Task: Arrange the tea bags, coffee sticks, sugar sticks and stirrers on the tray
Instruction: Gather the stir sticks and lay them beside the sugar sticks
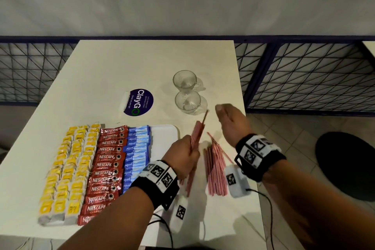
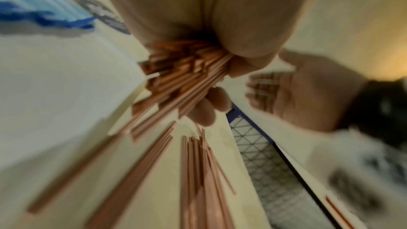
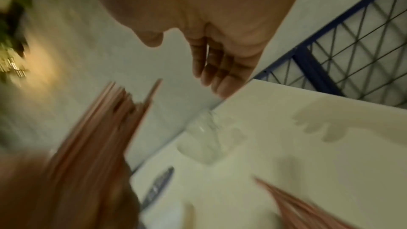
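Head view looks down on a cream-white desk (image 1: 125,67) pushed against a pale wall, with dark blue wire-mesh panels (image 1: 304,75) along the back and right. Off the right edge is beige tiled floor and a round black seat (image 1: 347,166).

The left hand (image 1: 182,158) is the busy grip: fingers wrapped tight around a bundle of red-and-white stirrers (image 1: 196,136), held tilted so the tips point up and away. In the left wrist view you can see the fingers (image 2: 207,111) curled right round the bundle. Just right of that grip, loose stirrers (image 1: 216,168) lie in a messy pile on the desk, not on the tray.

The right hand (image 1: 231,119) hangs in the air past the loose pile, fingers straight and together, holding nothing. It's motion-blurred, but the right wrist view shows it empty too.

Left of the left grip sits the white tray (image 1: 166,134), with bare space at its right end. Nearest the grip are the blue sugar sticks (image 1: 136,154) in a column, then the red coffee sticks (image 1: 107,170), then the yellow tea bags (image 1: 67,170) in three columns furthest left.

Beyond both hands, two clear glass cups (image 1: 186,91) stand next to each other, with a round dark blue sticker (image 1: 139,102) on the desk to their left. Both wrists wear black bands with printed markers, and cables trail off the near edge.
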{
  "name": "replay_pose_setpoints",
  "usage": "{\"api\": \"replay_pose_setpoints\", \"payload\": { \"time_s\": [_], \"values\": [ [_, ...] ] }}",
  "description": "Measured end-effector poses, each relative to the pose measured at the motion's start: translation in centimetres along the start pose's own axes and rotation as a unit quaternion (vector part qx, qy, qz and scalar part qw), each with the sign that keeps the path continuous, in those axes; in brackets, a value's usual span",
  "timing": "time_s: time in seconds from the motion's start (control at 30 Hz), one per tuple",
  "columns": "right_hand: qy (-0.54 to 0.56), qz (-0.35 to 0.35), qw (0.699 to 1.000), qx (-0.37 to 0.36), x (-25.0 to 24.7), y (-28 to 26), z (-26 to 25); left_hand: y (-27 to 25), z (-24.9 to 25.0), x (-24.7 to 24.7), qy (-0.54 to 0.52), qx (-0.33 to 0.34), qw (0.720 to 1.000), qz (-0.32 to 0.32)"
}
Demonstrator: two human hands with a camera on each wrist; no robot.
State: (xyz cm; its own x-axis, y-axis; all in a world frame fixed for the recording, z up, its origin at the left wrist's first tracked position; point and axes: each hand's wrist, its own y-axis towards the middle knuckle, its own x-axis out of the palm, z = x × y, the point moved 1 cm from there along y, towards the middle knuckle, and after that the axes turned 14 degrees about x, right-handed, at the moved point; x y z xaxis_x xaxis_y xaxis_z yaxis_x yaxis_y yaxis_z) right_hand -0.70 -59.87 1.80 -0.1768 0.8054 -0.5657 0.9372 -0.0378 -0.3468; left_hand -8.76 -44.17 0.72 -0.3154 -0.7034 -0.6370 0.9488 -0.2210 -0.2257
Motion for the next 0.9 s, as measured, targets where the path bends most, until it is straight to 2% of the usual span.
{"api": "replay_pose_setpoints", "payload": {
  "time_s": [0.07, 0.1, 0.17, 0.27, 0.37, 0.43, 0.47, 0.53, 0.6, 0.63, 0.73, 0.77, 0.83, 0.9],
  "values": [
    [0.124, -0.099, 0.987, 0.016, -0.5, 0.8, -2.9, -0.7, 0.4, -0.3, 0.026, 0.048, 0.998, -0.026],
    [0.14, -0.154, 0.978, 0.027, -0.3, 0.9, -3.8, -0.8, 0.6, -0.4, 0.04, 0.072, 0.996, -0.032],
    [0.083, -0.235, 0.968, 0.03, 0.7, 0.3, -4.9, -0.8, 1.4, -1.0, 0.035, 0.099, 0.994, -0.018],
    [0.068, -0.291, 0.954, 0.033, 2.0, -1.1, -5.7, 0.0, 2.2, -2.2, 0.008, 0.12, 0.993, 0.002],
    [0.116, -0.282, 0.952, 0.035, 2.2, -1.5, -6.7, -0.1, 2.0, -3.5, -0.01, 0.145, 0.989, 0.012],
    [0.184, -0.259, 0.946, 0.06, 2.0, -1.3, -6.6, -0.4, 1.8, -5.0, -0.111, 0.165, 0.977, 0.074],
    [0.219, -0.26, 0.937, 0.08, 2.0, -1.3, -6.4, -0.6, 2.0, -6.2, -0.195, 0.161, 0.96, 0.118],
    [0.262, -0.289, 0.909, 0.142, 2.5, -1.8, -5.7, -0.6, 2.9, -8.5, -0.331, 0.161, 0.91, 0.193],
    [0.302, -0.325, 0.874, 0.201, 3.7, -2.8, -5.5, 0.0, 3.2, -9.6, -0.39, 0.197, 0.875, 0.21],
    [0.327, -0.337, 0.856, 0.216, 4.2, -3.2, -5.7, 0.1, 3.3, -9.7, -0.388, 0.208, 0.872, 0.214],
    [0.423, -0.37, 0.796, 0.225, 4.9, -4.3, -6.6, 0.2, 3.3, -8.7, -0.311, 0.221, 0.899, 0.212],
    [0.441, -0.376, 0.785, 0.221, 4.8, -4.5, -6.9, 0.2, 3.3, -8.5, -0.294, 0.22, 0.904, 0.219],
    [0.447, -0.381, 0.781, 0.214, 4.9, -4.7, -7.0, 0.2, 3.0, -8.2, -0.304, 0.21, 0.901, 0.226],
    [0.425, -0.389, 0.79, 0.208, 5.1, -4.7, -6.9, 0.0, 2.7, -8.6, -0.301, 0.2, 0.908, 0.212]
  ]
}}
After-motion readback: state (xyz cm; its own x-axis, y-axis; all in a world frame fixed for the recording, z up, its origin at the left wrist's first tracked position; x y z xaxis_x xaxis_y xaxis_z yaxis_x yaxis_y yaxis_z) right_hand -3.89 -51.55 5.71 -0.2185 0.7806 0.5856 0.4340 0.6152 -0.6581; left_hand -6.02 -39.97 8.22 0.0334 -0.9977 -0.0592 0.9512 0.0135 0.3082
